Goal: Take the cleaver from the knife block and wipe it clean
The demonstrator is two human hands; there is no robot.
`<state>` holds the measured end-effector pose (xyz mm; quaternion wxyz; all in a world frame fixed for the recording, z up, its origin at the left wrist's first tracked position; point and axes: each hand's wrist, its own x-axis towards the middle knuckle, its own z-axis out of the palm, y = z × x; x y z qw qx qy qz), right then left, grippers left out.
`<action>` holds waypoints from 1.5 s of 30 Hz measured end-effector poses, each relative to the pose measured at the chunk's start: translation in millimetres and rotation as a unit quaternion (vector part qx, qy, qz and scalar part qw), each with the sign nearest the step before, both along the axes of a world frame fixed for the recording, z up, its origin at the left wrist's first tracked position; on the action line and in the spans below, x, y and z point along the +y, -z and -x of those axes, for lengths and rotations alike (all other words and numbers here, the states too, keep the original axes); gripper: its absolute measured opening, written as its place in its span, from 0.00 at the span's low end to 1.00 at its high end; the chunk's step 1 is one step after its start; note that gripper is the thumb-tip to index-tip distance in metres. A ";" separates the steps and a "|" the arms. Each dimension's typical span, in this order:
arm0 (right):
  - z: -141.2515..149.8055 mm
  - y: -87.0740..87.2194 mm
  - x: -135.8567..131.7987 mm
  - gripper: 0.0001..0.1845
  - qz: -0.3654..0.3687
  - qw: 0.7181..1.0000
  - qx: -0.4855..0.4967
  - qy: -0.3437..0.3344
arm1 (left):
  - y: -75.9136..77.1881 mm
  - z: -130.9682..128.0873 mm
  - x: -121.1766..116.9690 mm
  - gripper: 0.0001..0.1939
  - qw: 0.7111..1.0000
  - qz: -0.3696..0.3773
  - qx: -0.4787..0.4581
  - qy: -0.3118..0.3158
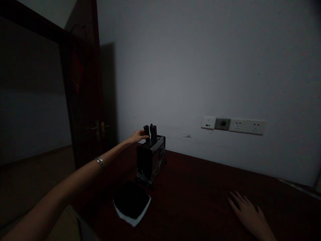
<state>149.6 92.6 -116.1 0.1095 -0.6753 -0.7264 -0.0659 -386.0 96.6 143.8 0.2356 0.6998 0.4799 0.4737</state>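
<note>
Black, pale-edged item [131,202] before holder [147,160]; sockets [247,127] on wall [180,67].

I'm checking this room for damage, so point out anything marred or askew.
Dark scuffs mark the wall, below and left of the wall sockets, standing out against its mostly plain surface. The knife block stands upright.
</note>
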 end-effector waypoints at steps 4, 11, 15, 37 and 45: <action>2.4 -0.2 0.0 0.30 -0.008 1.000 0.004 0.007 | -0.8 -0.3 -1.3 0.11 1.000 -0.008 0.007 -0.007; -4.0 6.0 3.7 0.29 0.012 1.000 -0.022 -0.011 | -3.7 -1.2 -3.6 0.11 1.000 0.024 -0.004 0.009; -4.6 6.7 3.1 0.29 0.009 0.999 -0.025 -0.018 | -4.5 0.0 -0.9 0.12 0.999 0.037 -0.004 0.013; 1.7 -14.0 -10.4 0.26 -0.019 0.998 0.038 -0.038 | -47.9 3.7 0.8 0.17 0.998 0.039 -0.038 0.022; 4.4 -15.6 -12.5 0.27 -0.025 0.998 0.050 -0.032 | -77.3 2.9 -4.0 0.18 0.999 0.026 -0.033 0.020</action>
